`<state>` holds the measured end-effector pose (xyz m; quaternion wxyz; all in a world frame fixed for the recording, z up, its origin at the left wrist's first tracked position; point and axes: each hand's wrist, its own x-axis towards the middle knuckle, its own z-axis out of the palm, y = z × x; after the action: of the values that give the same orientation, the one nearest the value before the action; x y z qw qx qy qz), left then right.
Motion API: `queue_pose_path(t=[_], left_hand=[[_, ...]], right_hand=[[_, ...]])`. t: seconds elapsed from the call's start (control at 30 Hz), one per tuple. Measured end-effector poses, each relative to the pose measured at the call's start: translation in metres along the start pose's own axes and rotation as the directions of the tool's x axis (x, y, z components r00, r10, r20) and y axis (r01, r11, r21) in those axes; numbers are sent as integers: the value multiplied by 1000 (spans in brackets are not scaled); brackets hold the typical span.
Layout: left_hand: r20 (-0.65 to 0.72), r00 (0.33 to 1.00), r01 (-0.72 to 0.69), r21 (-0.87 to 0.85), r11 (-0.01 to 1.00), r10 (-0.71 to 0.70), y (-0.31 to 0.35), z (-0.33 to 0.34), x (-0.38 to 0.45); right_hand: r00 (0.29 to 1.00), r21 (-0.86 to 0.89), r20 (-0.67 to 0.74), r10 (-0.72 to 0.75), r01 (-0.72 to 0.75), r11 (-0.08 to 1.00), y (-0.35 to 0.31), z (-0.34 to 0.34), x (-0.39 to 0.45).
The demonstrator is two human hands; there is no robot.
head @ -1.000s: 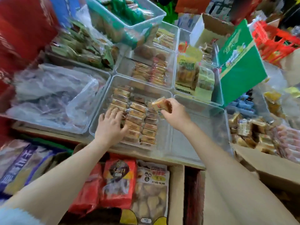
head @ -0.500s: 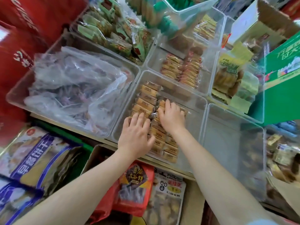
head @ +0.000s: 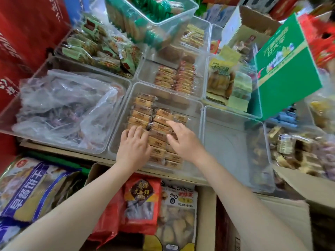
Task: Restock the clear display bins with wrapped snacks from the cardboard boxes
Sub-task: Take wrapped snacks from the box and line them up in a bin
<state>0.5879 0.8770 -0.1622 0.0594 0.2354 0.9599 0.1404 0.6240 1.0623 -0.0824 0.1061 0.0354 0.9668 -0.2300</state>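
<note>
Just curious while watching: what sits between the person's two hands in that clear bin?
Head view: between left hand and right hand lies a column of brown wrapped snacks.

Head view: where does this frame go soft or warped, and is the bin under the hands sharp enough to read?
Head view: wide-angle bending bows the bin edges and the forearms. Motion blur smears the corners, worst at the red crate top right and the red box on the left. The centre bin stays fairly sharp: wrapped snacks and both the left hand and right hand are distinct, label print unreadable. Lighting is even, without harsh glare.
</note>
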Motion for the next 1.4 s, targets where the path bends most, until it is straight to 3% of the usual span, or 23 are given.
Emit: queue_pose_path(t=[0.1,0.2,0.33,0.4,0.5,0.57,0.67,0.73,0.8,0.9,1.1,1.2,1.3,1.37,1.4], left_hand=[[-21,992,-127,-113,985,126,57,0,-20],[-11,936,-335,-326,884,351,154,-1,-62],[-7,853,-460,-481,746,522,273,-7,-110],[-41,809,-534,-466,706,586,327,-13,-127],[-59,771,-618,-314,721,635,400,-14,-141],[-20,775,-623,-185,760,631,437,-8,-144],[54,837,-545,4,838,544,461,8,-141],[42,857,-516,51,855,514,461,12,-137],[39,861,-509,47,859,508,458,11,-135],[69,865,-501,71,863,496,456,10,-134],[78,873,-488,113,866,481,461,9,-135],[72,871,-491,116,864,485,460,9,-135],[56,866,-501,102,860,497,458,11,-137],[45,861,-509,85,857,507,456,12,-137],[32,860,-511,71,857,510,456,12,-137]], right_hand=[[997,40,-79,-8,11,999,20,-46,-78],[957,10,-286,52,-51,999,61,-77,-165],[778,92,-589,219,-204,975,128,-117,-284],[696,185,-624,355,-310,933,167,-127,-335],[656,238,-460,599,-558,795,228,-127,-389],[657,106,-292,695,-700,707,268,-119,-410],[696,-125,-38,717,-715,688,318,-101,-421],[654,-271,210,727,-675,686,338,-86,-424],[589,-414,370,719,-588,695,345,-71,-427],[561,-526,429,708,-482,701,347,-61,-426],[507,-552,484,713,-456,699,354,-63,-427],[540,-593,422,728,-443,673,352,-59,-429],[623,-554,385,681,-434,710,347,-68,-426],[701,-416,353,619,-475,775,342,-87,-427],[746,-251,335,576,-519,817,339,-98,-429]])
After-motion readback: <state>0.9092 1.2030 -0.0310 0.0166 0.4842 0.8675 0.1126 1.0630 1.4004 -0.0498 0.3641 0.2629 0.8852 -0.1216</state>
